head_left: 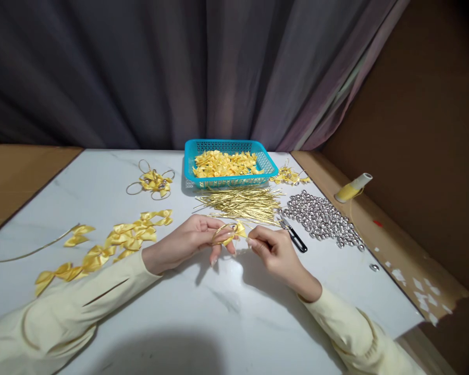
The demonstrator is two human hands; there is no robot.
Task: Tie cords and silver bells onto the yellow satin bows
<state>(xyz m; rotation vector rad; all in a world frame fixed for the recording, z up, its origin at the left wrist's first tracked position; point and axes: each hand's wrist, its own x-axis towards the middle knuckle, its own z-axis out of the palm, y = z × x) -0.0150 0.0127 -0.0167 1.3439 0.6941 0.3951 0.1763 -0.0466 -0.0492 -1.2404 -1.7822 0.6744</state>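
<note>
Over the middle of the table, my left hand (203,235) is closed on a loop of gold cord with a yellow ribbon bow (239,230) at its right side. My right hand (272,251) pinches the right end of that bow between thumb and forefinger. Just beyond my hands lies a pile of gold twist ties (242,203). A black-handled snipper (294,235) rests to the right of the pile, close to my right hand. Loose yellow bows (131,235) are spread on the table left of my left hand.
A blue basket (271,172) of yellow bows stands at the back. Silver beads (322,216) are heaped at the right, near a yellow thread spool (352,188). Looped bow pieces (155,182) lie back left. A gold cord (35,253) lies far left.
</note>
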